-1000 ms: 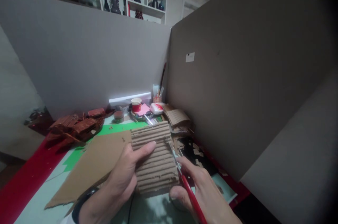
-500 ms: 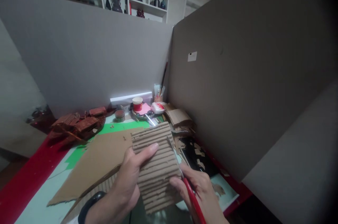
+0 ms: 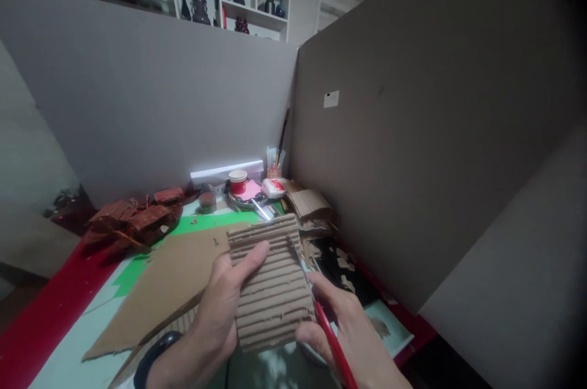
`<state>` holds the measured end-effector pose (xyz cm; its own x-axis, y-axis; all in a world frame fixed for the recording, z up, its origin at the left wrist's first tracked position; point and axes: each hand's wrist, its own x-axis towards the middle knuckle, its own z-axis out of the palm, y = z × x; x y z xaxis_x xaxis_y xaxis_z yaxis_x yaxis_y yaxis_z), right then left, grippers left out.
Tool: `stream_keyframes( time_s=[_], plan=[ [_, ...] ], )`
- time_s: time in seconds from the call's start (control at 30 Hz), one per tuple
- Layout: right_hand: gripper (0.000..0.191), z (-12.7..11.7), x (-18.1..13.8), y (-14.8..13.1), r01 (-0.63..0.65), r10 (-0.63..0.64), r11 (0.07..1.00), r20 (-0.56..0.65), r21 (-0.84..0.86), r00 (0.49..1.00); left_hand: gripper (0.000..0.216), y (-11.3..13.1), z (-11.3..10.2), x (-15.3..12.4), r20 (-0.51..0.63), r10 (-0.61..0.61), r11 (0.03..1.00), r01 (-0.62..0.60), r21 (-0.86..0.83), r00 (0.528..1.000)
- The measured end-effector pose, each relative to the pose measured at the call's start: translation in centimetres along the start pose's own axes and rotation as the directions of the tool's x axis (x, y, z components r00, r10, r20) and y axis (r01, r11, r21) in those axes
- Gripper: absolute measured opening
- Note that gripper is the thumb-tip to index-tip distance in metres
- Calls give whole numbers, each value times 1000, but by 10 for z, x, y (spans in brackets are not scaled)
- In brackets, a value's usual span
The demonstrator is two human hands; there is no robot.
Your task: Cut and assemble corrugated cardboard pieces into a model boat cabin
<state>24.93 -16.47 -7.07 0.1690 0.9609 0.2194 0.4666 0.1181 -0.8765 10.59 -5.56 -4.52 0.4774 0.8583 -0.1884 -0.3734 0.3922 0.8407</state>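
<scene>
Head cam: L hand [image 3: 222, 300] is pinching corrugated cardbd pc [image 3: 275, 294], thumb on top, holding it over table [image 3: 73, 346]; R hand [image 3: 355, 328] is gripping red-handled tool [image 3: 333, 342] at pc's R edge; flat cardbd sheet [image 3: 160, 291] is lying to its L.

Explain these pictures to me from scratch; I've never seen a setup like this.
There is no machine here: one camera, worn on a person's head, looks forward and down at their own bare hands. The left hand holds a piece of corrugated cardboard. The right hand grips a red-handled tool, probably scissors, at the cardboard's right edge. On the table lie a larger cardboard sheet and, to the left, reddish-brown pieces; a red-and-white cup stands farther back.
</scene>
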Motion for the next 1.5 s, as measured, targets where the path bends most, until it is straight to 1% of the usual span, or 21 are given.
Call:
stream_keyframes(
  time_s=[0.13, 0.2, 0.3, 0.33, 0.37, 0.43, 0.5, 0.57, 0.63, 0.7, 0.77, 0.87, 0.9, 0.97, 1.07, 1.2, 1.3, 1.37, 1.43, 1.5],
  plan=[
    [48, -7, 0, -9, 38, -41, 997, 48, 67, 998, 33, 1, 1, -3, -27, -4, 1000, 4, 19, 1000],
    [47, -9, -2, -11, 25, -28, 998, 48, 64, 998, 33, 1, 1, -5, -40, -14, 1000, 15, 16, 999],
    [62, -9, -6, -9, -26, 26, 999, -1, -19, 1000, 31, -1, 1, -7, -67, -43, 999, 44, 14, 997],
    [64, -9, -8, -8, -44, 43, 998, -22, -52, 999, 30, -2, 2, -8, -86, -48, 999, 49, 19, 995],
    [61, -9, -9, -9, -57, 55, 996, -31, -75, 998, 30, -3, 2, -9, -104, -50, 998, 53, 24, 993],
    [47, -11, -10, -12, -60, 60, 994, -7, -93, 998, 30, -4, 3, -9, -100, -46, 998, 49, 31, 994],
    [36, -14, -10, -18, -32, 35, 995, 27, -89, 999, 29, -3, 5, -10, -41, -13, 999, 14, 36, 999],
    [36, -18, -9, -25, 3, 0, 996, 37, -89, 999, 29, -1, 6, -10, 19, 51, 997, -52, 55, 999],
    [39, -21, -9, -28, 14, -13, 994, 16, -107, 1000, 31, 1, 7, -10, 42, 102, 993, -104, 56, 994],
    [43, -20, -9, -26, 3, -3, 993, -1, -116, 1000, 32, 2, 7, -10, 43, 107, 994, -108, 33, 993],
    [49, -16, -9, -19, 4, -5, 996, -9, -91, 1000, 32, 0, 6, -11, 13, 66, 998, -66, 7, 998],
    [64, -5, -9, -10, 58, -58, 998, -29, -13, 998, 29, -4, 6, -14, -66, 4, 1000, -5, -1, 998],
    [67, -2, -9, -8, 74, -73, 997, -45, 6, 996, 28, -5, 6, -16, -71, -9, 1000, 8, -9, 997],
    [70, 4, -8, -6, 86, -84, 996, -70, 21, 994, 29, -7, 7, -21, -40, -27, 999, 25, -42, 999],
    [64, 7, -7, -6, 100, -98, 995, -85, 16, 992, 28, -8, 11, -27, -6, -48, 996, 47, -77, 999],
    [55, 11, -9, -3, 118, -116, 993, -122, 9, 986, 27, -8, 14, -28, 20, -8, 998, 9, -67, 1000],
    [48, 16, -12, 4, 73, -74, 997, -136, -9, 988, 30, -10, 12, -25, 36, -20, 998, 22, -55, 999],
    [47, 19, -13, 8, 27, -27, 1000, -139, -7, 990, 35, -12, 11, -22, 20, -49, 998, 50, -44, 999],
    [45, 20, -13, 10, -4, 6, 1000, -133, 16, 991, 39, -14, 9, -20, 3, -61, 998, 61, -27, 998],
    [42, 16, -11, 9, 1, 6, 998, -109, 58, 994, 42, -16, 8, -18, 2, -48, 999, 48, -1, 999]
  ],
)
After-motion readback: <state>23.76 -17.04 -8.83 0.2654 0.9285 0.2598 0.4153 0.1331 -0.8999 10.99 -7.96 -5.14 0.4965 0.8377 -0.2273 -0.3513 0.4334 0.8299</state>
